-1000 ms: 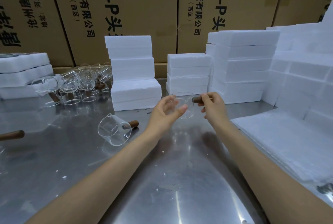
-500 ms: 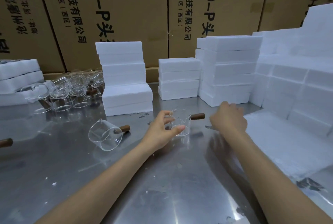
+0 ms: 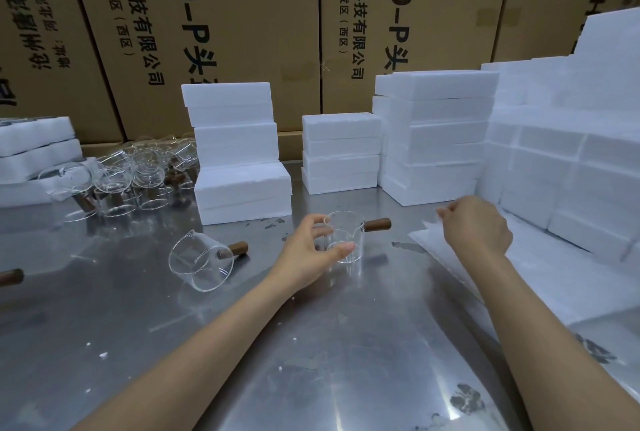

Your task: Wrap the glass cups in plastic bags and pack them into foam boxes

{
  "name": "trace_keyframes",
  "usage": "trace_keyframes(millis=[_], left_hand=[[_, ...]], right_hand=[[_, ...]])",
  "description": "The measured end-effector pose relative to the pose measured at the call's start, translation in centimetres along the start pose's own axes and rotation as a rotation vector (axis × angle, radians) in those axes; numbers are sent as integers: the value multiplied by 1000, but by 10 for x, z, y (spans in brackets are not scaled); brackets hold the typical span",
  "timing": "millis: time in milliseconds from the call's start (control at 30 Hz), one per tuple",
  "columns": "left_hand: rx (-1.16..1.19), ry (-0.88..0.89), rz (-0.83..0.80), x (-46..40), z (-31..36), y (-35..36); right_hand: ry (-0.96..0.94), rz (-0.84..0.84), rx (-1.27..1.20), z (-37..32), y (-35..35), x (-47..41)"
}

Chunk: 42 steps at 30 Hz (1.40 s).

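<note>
A clear glass cup [image 3: 350, 227] with a brown wooden handle stands upright on the steel table [image 3: 311, 354]. My left hand [image 3: 304, 252] grips its side, thumb and fingers around the glass. My right hand [image 3: 479, 229] hovers to the right with curled fingers over the near corner of a flat pile of plastic bags [image 3: 561, 278]; whether it pinches a bag is unclear. A second cup [image 3: 199, 262] lies on its side to the left. Stacks of white foam boxes [image 3: 239, 153] stand behind.
Several more glass cups [image 3: 138, 176] cluster at the back left beside low foam pieces [image 3: 31, 150]. More foam stacks [image 3: 341, 153] [image 3: 434, 139] and a foam wall [image 3: 571, 160] fill the back and right. Cardboard cartons [image 3: 225, 15] stand behind. A wooden handle [image 3: 10, 276] pokes in at left.
The cup came down from mid-air onto the table, still in my left hand. My right hand let go of its handle and moved right, over the plastic bags.
</note>
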State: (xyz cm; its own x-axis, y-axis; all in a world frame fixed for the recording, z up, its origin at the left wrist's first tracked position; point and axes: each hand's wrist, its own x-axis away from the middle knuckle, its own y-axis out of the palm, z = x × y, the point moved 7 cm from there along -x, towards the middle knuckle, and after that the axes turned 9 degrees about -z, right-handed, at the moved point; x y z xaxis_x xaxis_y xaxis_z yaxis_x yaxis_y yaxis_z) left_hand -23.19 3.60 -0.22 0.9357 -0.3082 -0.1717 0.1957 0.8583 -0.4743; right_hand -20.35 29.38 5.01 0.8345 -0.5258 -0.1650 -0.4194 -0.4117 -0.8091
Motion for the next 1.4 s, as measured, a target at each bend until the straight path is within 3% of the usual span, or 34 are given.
trace_keyframes(millis=[167, 267, 400, 533, 700, 800, 867, 967, 1067, 1167, 1267, 1400], left_hand=[[-1, 55, 114, 11, 16, -8], [-100, 249, 215, 27, 49, -14], [-139, 446, 38, 41, 89, 1], [-205, 465, -55, 46, 101, 18], [92, 381, 154, 32, 94, -8], [202, 313, 331, 28, 86, -36], [180, 327, 477, 29, 87, -60], [6, 452, 667, 39, 103, -93], [-334, 643, 784, 55, 126, -102], [-604, 635, 658, 49, 127, -95], [-647, 377, 382, 24, 99, -81], [-657, 142, 236, 10, 60, -65]], right_hand=[[-128, 195, -171, -20, -43, 10], [-248, 51, -414, -47, -55, 14], [-246, -216, -951, -81, -57, 18], [-128, -334, -1397, -93, -51, 15], [-108, -416, -1620, -90, -35, 12], [-135, -458, -1548, -83, -21, 12], [-129, -425, -1306, -76, -7, 12], [-167, -350, -779, -65, 18, 12], [-323, -451, -415, -68, 48, 21], [-392, -587, -274, -70, 71, 29], [-372, -637, -299, -68, 76, 30], [-281, -685, -501, -60, 72, 29]])
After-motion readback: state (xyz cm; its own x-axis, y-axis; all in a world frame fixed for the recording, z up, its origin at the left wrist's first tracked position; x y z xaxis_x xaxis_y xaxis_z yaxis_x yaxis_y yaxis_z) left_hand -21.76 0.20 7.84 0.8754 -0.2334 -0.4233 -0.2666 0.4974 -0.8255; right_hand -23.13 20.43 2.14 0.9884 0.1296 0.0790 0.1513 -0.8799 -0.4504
